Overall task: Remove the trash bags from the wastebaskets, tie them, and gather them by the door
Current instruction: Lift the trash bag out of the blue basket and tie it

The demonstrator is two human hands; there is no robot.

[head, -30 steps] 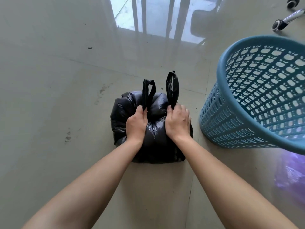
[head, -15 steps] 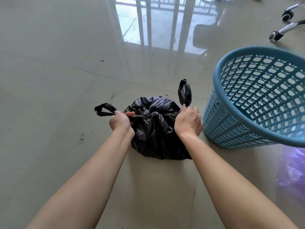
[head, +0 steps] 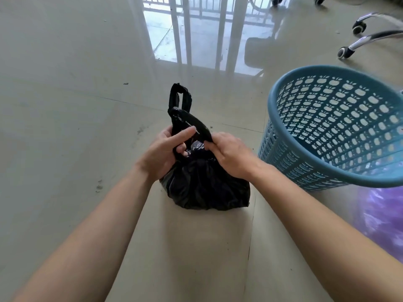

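A full black trash bag (head: pixel 205 188) sits on the tiled floor in front of me. Its two handle loops (head: pixel 180 105) stand up and cross over each other above the knotted neck. My left hand (head: pixel 161 151) grips the base of the loops from the left, index finger laid across them. My right hand (head: pixel 229 154) pinches the other loop from the right, just above the bag's neck. A blue perforated plastic wastebasket (head: pixel 322 162) stands empty right of the bag, close to my right wrist.
A purple trash bag (head: pixel 383 219) lies on the floor at the right edge, below the basket. An office chair's chrome legs and casters (head: pixel 357 42) are at the back right. A barred balcony door (head: pixel 205 29) is straight ahead. Bare floor lies to the left.
The hands, pulled apart sideways half a second ago with a handle each, have come back together over the bag. The two loops now cross above the neck.
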